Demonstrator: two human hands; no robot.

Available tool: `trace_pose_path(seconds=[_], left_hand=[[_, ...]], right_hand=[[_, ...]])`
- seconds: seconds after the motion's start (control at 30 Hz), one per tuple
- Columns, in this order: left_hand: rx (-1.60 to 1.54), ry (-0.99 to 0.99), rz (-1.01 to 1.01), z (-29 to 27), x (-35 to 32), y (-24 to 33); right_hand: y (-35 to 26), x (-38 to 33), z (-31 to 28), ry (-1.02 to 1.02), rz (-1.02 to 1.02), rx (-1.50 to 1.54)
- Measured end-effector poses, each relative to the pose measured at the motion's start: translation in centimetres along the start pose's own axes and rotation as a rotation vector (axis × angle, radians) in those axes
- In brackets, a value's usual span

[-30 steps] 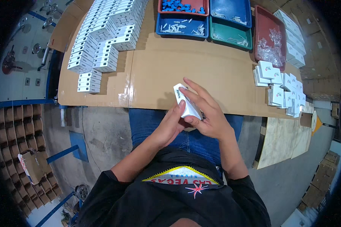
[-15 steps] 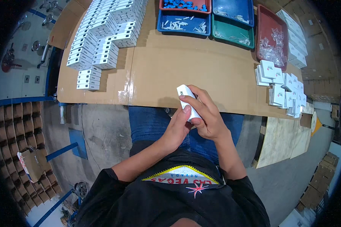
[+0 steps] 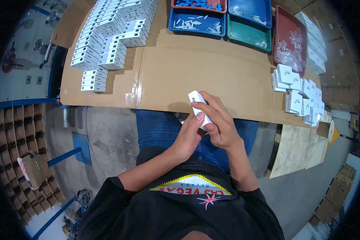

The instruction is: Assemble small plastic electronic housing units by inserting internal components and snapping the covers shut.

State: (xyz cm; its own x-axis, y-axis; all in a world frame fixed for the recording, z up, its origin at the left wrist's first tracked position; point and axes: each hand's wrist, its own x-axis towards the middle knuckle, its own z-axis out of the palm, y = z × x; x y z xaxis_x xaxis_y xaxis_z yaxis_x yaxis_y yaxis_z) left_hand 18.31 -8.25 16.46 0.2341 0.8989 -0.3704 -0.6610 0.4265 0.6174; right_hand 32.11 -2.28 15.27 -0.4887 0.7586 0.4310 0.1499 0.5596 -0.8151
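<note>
A broad worktop covered in tan cardboard (image 3: 180, 68) spreads across the upper middle, its near edge by the person's blue-jeaned thighs (image 3: 156, 128). On its left part rises a tall, stepped stack of white rectangular cartons (image 3: 112, 30). To the right, below the worktop, lies a pale plywood board (image 3: 296, 154).

At the far side, a long dark-red plastic tray (image 3: 288, 24) stands right of four smaller ones: a deep-blue plastic tray (image 3: 250, 7) behind a green plastic tray (image 3: 248, 45), and left of them a red plastic tray (image 3: 198, 9) behind a second blue plastic tray (image 3: 196, 33). Near the right corner, thin square white boxes (image 3: 296, 102) lie clustered and overlapping.

Both bare hands meet just off the worktop's near edge. The right hand (image 3: 224, 128) has its grip clamped on the small white box, fingers along the upper side, thumb at the lower end. The left hand's (image 3: 186, 140) grip is closed on it too, thumb pressed to its face; its other fingers are mostly hidden.

That small white oblong cardboard box (image 3: 196, 98) is held tilted, dark print at its far end.

Smallest are the bright-blue plastic pieces (image 3: 196, 3) in the red tray and the slim white plugs (image 3: 188, 25) in the nearer blue one.
</note>
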Motion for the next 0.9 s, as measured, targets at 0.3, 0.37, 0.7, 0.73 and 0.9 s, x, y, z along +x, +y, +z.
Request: trace_pose_path(seconds=[0.3,0.37,0.7,0.73,0.9], left_hand=[[-0.068,0.006,0.018,-0.1,0.1,-0.5],[-0.079,0.013,0.025,-0.3,0.1,-0.8],[-0.090,-0.048,0.013,0.1,0.2,-0.1],[-0.068,0.006,-0.006,0.3,0.2,0.1],[-0.092,-0.015,-0.090,-0.5,0.7,2.2]], right_hand=[[0.2,-0.3,0.3,-0.004,0.027,0.038],[0.0,-0.3,0.3,0.007,0.026,0.043],[-0.8,0.8,-1.5,-0.083,0.066,0.082],[-0.8,0.7,-1.5,-0.066,0.077,0.104],[-2.3,1.4,-2.0,0.021,0.117,0.038]])
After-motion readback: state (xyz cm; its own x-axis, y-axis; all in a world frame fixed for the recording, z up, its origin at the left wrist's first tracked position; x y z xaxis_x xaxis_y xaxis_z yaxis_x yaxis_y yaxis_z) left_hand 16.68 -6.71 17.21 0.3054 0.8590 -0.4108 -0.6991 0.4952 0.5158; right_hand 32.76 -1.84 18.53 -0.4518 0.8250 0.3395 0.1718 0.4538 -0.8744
